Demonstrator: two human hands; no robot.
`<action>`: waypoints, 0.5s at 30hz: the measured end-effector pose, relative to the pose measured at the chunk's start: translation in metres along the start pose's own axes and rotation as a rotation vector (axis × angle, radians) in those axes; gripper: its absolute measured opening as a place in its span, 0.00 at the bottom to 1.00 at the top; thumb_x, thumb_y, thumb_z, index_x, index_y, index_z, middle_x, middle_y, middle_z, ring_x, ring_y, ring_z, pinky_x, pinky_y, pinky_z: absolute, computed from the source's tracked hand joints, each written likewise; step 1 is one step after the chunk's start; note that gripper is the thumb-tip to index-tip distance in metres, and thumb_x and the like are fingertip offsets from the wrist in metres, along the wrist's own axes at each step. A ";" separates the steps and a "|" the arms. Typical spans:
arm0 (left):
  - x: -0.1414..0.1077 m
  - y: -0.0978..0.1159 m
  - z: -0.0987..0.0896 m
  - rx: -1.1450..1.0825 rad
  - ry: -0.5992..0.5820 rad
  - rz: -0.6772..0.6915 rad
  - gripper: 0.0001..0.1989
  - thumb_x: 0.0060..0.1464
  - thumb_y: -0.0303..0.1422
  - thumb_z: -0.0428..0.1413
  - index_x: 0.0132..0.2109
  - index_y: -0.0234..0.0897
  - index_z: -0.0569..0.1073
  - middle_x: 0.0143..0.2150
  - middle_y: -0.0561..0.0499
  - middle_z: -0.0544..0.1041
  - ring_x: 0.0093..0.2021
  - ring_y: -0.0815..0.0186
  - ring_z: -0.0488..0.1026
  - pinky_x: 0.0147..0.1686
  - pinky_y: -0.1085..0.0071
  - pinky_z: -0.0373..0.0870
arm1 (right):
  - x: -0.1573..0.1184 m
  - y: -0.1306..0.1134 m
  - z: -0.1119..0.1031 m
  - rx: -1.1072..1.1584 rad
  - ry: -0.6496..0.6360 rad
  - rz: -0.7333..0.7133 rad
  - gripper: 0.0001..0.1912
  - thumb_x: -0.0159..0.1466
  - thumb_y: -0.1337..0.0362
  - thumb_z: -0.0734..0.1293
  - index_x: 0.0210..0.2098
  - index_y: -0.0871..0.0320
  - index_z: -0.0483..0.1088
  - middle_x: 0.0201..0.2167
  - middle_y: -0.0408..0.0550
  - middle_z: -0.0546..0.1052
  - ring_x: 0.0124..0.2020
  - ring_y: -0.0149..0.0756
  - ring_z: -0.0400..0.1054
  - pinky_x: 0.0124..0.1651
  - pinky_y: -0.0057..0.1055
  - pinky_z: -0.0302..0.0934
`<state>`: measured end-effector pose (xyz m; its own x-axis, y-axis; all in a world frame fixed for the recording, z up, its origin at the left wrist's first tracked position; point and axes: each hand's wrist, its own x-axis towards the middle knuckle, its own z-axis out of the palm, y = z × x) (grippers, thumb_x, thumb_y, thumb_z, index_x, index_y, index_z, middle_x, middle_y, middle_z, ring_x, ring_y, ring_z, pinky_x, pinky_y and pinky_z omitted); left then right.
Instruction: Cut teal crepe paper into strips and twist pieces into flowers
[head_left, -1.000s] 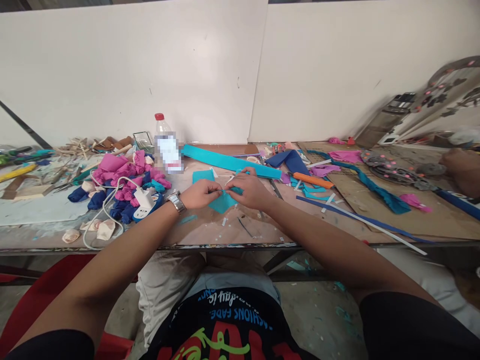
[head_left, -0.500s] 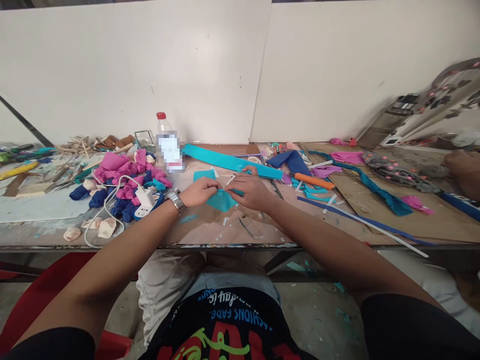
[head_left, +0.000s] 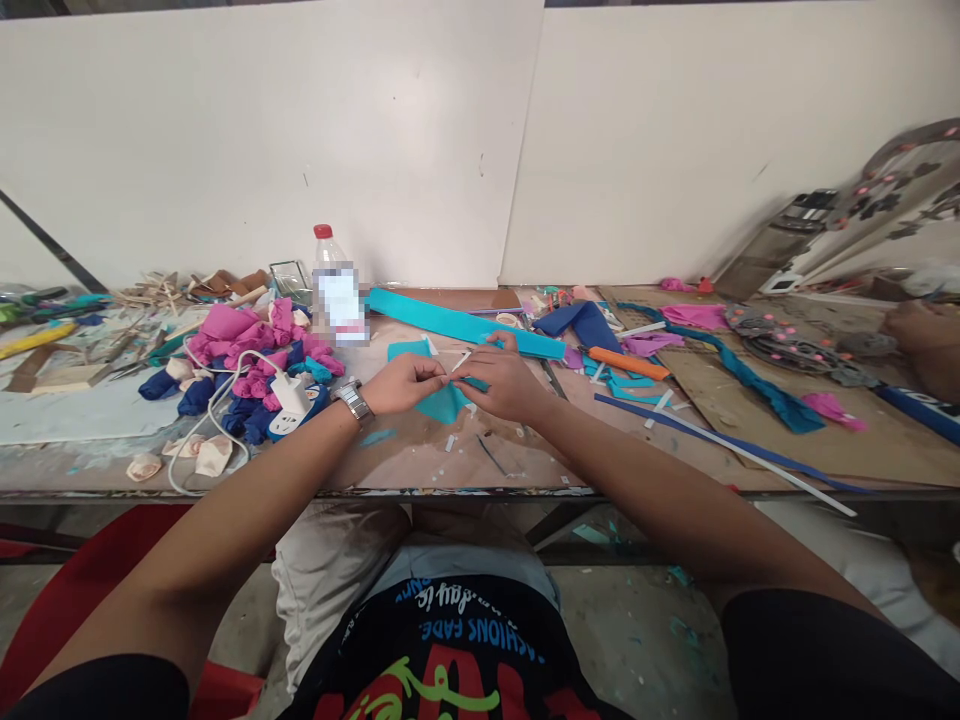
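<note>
Turquoise strip (head_left: 450, 320) bars far side; white cable (head_left: 208, 411) obstructs left.

black shirt (head_left: 450, 640) | blue "…SHIONS FADE." | bottle label (head_left: 341, 305): blurred

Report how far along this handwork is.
Looks done: the bunched pink and blue pieces piled at left. In hand: a turquoise piece, at the fingertips of left hand and right hand. Apparently left: the long turquoise strip, lying flat beyond. Final count unclear.

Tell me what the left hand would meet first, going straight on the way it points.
Pointing rightward, the left hand would probably meet the right hand, whose fingers lie just ahead; exact depth is unclear.
</note>
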<state>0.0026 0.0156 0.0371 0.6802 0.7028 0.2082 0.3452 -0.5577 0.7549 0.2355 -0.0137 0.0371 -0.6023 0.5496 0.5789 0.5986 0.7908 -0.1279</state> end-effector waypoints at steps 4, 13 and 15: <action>0.000 0.000 0.002 0.023 0.016 0.047 0.19 0.64 0.45 0.54 0.35 0.32 0.77 0.24 0.56 0.67 0.25 0.72 0.57 0.27 0.74 0.54 | 0.000 0.001 0.002 -0.001 0.007 0.008 0.09 0.71 0.61 0.65 0.38 0.52 0.77 0.37 0.47 0.84 0.43 0.43 0.74 0.61 0.49 0.44; -0.005 0.011 0.001 0.300 0.083 0.170 0.15 0.66 0.38 0.52 0.39 0.35 0.80 0.32 0.50 0.79 0.30 0.68 0.69 0.34 0.71 0.59 | 0.000 0.000 0.004 -0.025 0.049 0.038 0.08 0.71 0.61 0.65 0.38 0.54 0.75 0.37 0.47 0.84 0.43 0.44 0.73 0.60 0.48 0.43; -0.005 0.011 0.000 0.346 0.082 0.177 0.15 0.66 0.38 0.51 0.40 0.35 0.80 0.33 0.50 0.80 0.30 0.67 0.70 0.34 0.70 0.59 | 0.000 -0.001 0.003 -0.024 0.047 0.049 0.08 0.71 0.61 0.65 0.37 0.54 0.75 0.36 0.47 0.84 0.44 0.44 0.73 0.60 0.48 0.43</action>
<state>0.0036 0.0059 0.0447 0.6998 0.6073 0.3762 0.4341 -0.7797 0.4512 0.2334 -0.0134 0.0343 -0.5471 0.5739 0.6094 0.6397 0.7561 -0.1378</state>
